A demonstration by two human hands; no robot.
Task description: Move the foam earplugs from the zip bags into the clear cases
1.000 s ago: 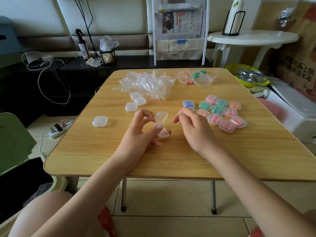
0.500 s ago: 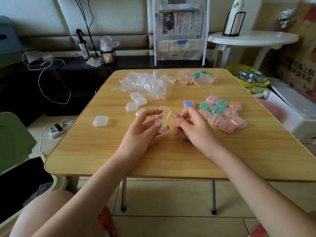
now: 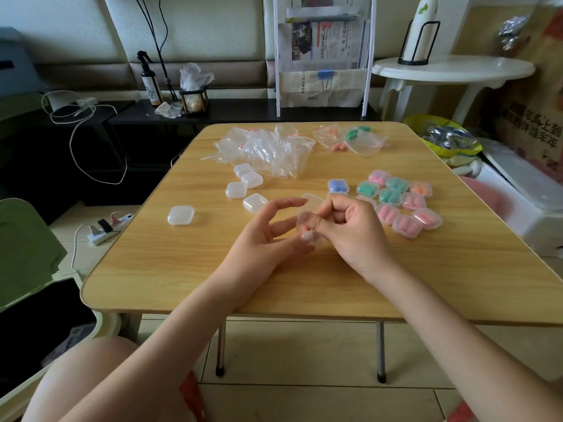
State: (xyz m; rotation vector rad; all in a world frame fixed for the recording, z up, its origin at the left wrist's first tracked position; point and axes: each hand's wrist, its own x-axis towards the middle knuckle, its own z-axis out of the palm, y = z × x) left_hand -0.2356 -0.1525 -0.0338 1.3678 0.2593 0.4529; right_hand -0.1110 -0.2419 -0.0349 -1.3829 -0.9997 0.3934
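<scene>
Filling step at frame centre: left hand (image 3: 268, 239) grips open clear case (image 3: 310, 205), right hand (image 3: 350, 226) pinches earplug in; next, snap lid closed

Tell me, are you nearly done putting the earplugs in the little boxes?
About halfway. A cluster of filled boxes sits on the right. The left hand holds an open box while the right hand pushes an earplug in. Left: five empty boxes and a few bagged earplugs at the far edge.
</scene>
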